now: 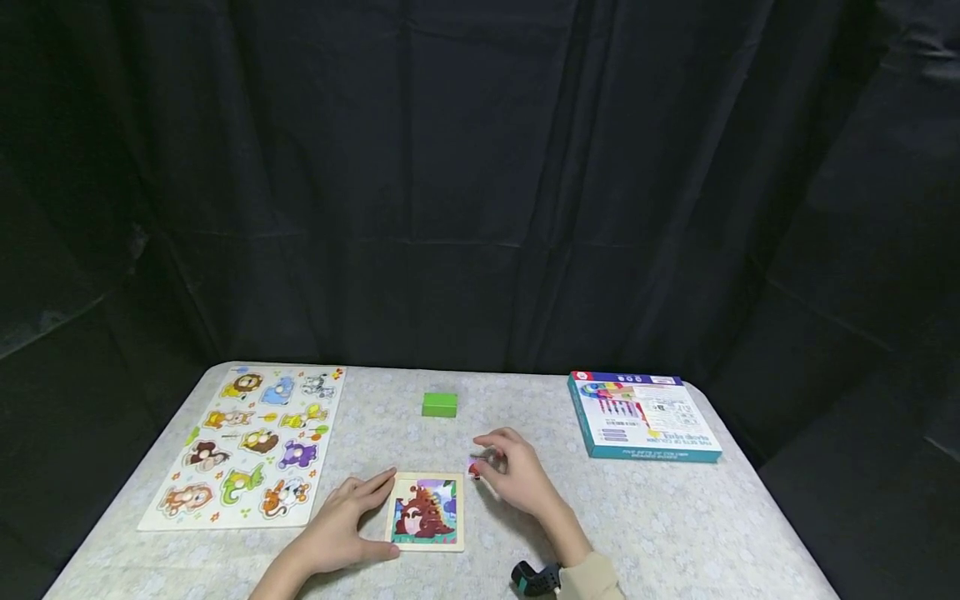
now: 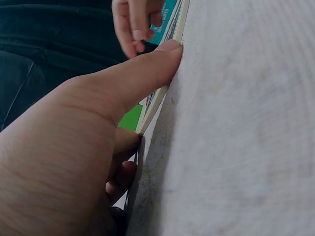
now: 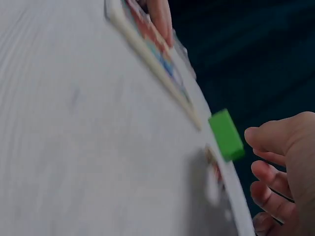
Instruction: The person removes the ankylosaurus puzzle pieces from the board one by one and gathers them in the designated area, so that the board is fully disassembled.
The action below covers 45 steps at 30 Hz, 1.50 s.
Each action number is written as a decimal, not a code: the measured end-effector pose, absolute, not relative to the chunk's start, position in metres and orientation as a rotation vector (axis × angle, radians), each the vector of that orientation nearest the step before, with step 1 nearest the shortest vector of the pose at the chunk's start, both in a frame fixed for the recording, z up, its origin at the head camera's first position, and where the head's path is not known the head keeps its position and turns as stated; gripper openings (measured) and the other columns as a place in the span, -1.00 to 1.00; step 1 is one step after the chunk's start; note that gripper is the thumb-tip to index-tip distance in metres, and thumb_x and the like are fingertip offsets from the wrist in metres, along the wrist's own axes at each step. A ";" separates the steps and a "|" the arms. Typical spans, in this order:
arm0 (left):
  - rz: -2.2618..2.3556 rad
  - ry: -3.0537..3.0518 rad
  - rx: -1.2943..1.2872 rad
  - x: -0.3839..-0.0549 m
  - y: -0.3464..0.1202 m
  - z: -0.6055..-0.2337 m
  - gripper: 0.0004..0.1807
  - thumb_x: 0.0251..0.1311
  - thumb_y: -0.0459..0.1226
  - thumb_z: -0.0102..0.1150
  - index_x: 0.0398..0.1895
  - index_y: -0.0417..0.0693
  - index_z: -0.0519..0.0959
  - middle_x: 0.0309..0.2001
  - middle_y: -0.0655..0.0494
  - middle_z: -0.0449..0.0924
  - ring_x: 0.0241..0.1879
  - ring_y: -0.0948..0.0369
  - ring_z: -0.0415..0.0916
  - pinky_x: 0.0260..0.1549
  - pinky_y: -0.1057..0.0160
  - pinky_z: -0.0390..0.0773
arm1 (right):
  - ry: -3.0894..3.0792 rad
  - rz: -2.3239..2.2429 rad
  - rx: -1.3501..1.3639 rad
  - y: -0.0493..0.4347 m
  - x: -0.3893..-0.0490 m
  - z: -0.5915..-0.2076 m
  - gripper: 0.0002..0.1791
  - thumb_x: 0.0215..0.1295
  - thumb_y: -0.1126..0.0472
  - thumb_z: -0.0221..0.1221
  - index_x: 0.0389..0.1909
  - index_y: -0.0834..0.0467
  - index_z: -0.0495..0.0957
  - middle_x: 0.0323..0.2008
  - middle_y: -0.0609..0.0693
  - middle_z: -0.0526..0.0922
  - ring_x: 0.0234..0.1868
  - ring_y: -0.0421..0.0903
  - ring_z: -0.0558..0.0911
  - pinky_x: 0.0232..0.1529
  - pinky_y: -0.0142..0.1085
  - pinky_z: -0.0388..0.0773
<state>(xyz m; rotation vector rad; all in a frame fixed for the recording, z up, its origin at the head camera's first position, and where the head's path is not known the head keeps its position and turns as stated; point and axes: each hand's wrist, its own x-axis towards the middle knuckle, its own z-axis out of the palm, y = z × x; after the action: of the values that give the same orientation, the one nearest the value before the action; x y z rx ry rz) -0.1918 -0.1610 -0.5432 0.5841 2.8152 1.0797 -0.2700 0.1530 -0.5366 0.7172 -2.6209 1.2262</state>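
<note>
A small square puzzle in a pale wooden frame [image 1: 425,547], showing a reddish-brown animal, lies flat on the table. My left hand [image 1: 339,527] holds it at its left side, thumb at the near corner and index fingertip at the far corner; in the left wrist view the thumb [image 2: 142,73] presses along the frame's edge. Right of the frame lies a small colourful puzzle piece [image 3: 215,167]. Over it hovers my right hand [image 1: 517,475], thumb and fingers apart with a gap to the piece in the right wrist view.
A green block [image 1: 439,406] stands behind the frame. To the left lies a large animal peg puzzle board [image 1: 155,521]. A flat teal and white box [image 1: 652,455] sits at the back right. Beside the right sleeve is a black strapped device [image 1: 534,579]. Black curtain hangs behind the table.
</note>
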 end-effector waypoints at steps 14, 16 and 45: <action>1.065 2.852 0.567 -0.193 -0.161 -0.548 0.17 -0.16 0.25 0.62 0.57 0.02 0.42 0.51 0.18 0.45 -0.02 0.39 0.29 0.13 0.06 0.43 | -2.686 1.340 1.003 0.091 -0.259 -0.520 -0.70 0.45 0.27 0.31 0.14 0.25 0.71 -0.11 0.05 0.71 -0.29 -0.28 0.53 -0.27 -0.38 0.54; 1.067 2.848 0.575 -0.193 -0.160 -0.547 0.16 -0.14 0.25 0.62 0.57 0.02 0.42 0.51 0.17 0.45 -0.02 0.38 0.29 0.12 0.08 0.43 | -2.723 1.351 1.022 0.088 -0.256 -0.523 -0.71 0.47 0.25 0.30 0.14 0.23 0.72 -0.13 0.01 0.70 -0.33 -0.31 0.51 -0.29 -0.40 0.52; 1.079 2.847 0.582 -0.192 -0.161 -0.546 0.15 -0.14 0.23 0.63 0.57 0.02 0.42 0.51 0.20 0.45 -0.04 0.40 0.26 0.10 0.13 0.41 | -2.792 1.170 1.015 0.083 -0.246 -0.539 -0.75 0.47 0.30 0.26 0.05 0.08 0.80 -0.20 -0.12 0.60 -0.22 -0.31 0.48 -0.20 -0.41 0.47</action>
<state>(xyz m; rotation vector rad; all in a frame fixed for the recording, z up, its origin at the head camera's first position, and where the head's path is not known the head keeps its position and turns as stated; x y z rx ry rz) -0.1924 -0.1606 -0.5460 0.5816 2.8467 1.0790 -0.2459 0.0831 -0.5393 1.0154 -2.7922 1.1699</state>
